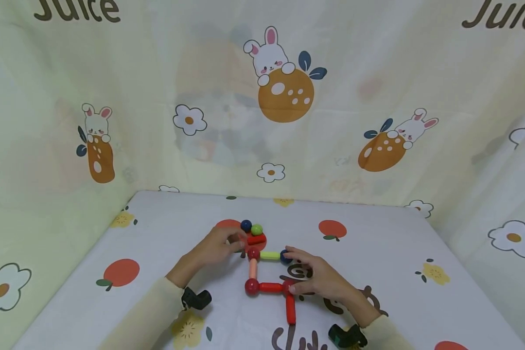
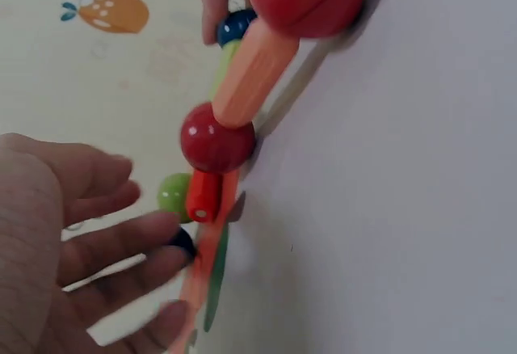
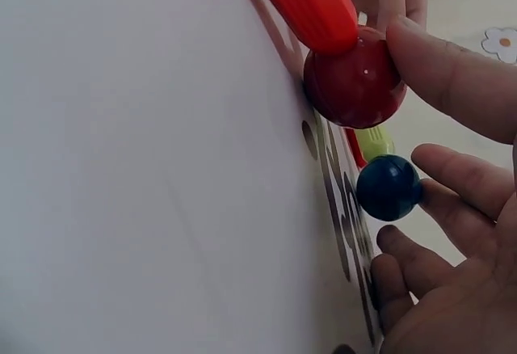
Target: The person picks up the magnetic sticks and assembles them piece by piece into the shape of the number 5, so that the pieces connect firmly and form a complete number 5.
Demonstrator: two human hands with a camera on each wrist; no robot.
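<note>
A flat frame of balls and sticks lies on the table: three red balls, one a corner red ball (image 1: pixel 252 287), a blue ball (image 1: pixel 286 256), a yellow-green stick (image 1: pixel 270 255), an orange-pink stick (image 1: pixel 253 269) and two red sticks, one a lower red stick (image 1: pixel 290 310). My right hand (image 1: pixel 323 278) touches the frame, thumb against the right red ball (image 3: pixel 355 79) and a fingertip at the blue ball (image 3: pixel 389 187). With loosely bent, spread fingers, my left hand (image 1: pixel 218 247) hovers beside a loose red stick (image 1: pixel 256 239), holding nothing.
Behind the frame lie a loose blue ball (image 1: pixel 246 225) and a loose green ball (image 1: pixel 256 229). The white tablecloth (image 1: pixel 157 233) carries printed fruit and lettering. A printed curtain (image 1: pixel 218 58) hangs behind the table. Each wrist wears a small black camera.
</note>
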